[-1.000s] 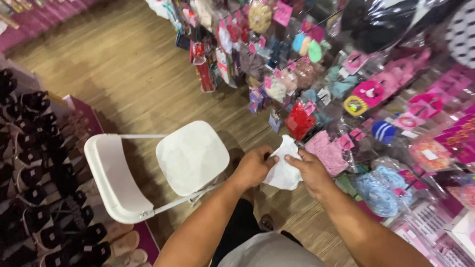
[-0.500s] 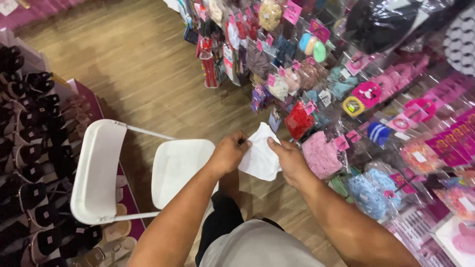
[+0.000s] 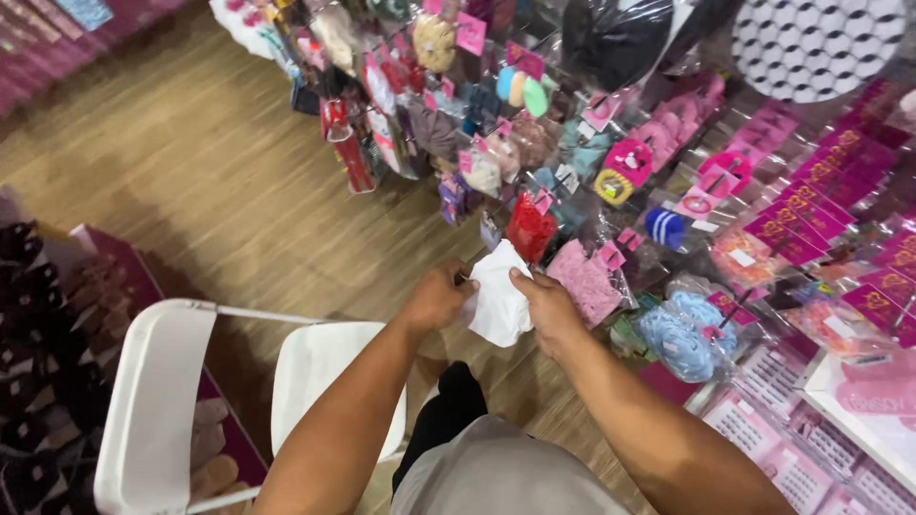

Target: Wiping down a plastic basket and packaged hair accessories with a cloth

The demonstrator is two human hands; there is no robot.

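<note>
Head view, centre: a white cloth (image 3: 498, 303) is held between both hands, just below the middle of the frame, above the wooden floor (image 3: 191, 181).
Left hand (image 3: 437, 298): its grip is clenched on the left edge of the white cloth, thumb and fingers pinched at the upper corner.
Right hand (image 3: 546, 303): its grip is closed on the right edge of the white cloth, the thumb laid over the top.
Cloth state: it is seen bunched and partly folded, hanging loosely below the fingers; whether it is a bag or a plain piece of fabric cannot be told.
Head view, lower left: a white folding chair (image 3: 162, 401) is stood open on the floor, its seat bare, well apart from the cloth.
Head view, far left edge: rows of dark shoes (image 3: 38, 286) are seen on a low display.
Head view, upper right: a rack of packaged hair accessories (image 3: 611, 162) is hung close behind the hands; a red packet (image 3: 530, 227) and a pink packet (image 3: 584, 278) are nearest the cloth.
Progress: the cloth is judged to be in mid-handling, taken up but not yet spread flat, folded neatly or set down anywhere.
Left to do: any placing of the cloth is not yet shown.
</note>
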